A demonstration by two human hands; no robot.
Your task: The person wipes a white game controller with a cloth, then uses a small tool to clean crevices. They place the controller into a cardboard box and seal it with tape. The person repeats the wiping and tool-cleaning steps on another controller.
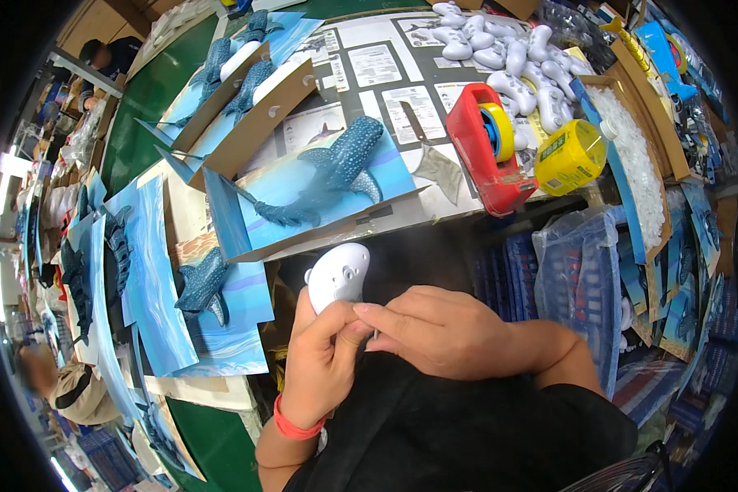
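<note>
A white game-style remote controller (pixel 338 275) is held upright in my left hand (pixel 326 350), near the table's front edge. My right hand (pixel 443 332) meets it at the controller's lower end, thumb and forefinger pinched against my left fingers; a small bit of something pale shows beneath them, too hidden to name. Beyond my hands, a spotted toy whale shark (pixel 344 166) lies on a blue printed cardboard insert (pixel 283 184). Another toy whale shark (pixel 202 284) rests on a printed insert to the left.
A red tape dispenser (pixel 489 154) and a yellow bottle (pixel 571 157) stand at the right, before a pile of white controllers (pixel 516 61). A knife (pixel 413 120) lies on the table beside a grey cloth (pixel 440 171). Two people are at the left.
</note>
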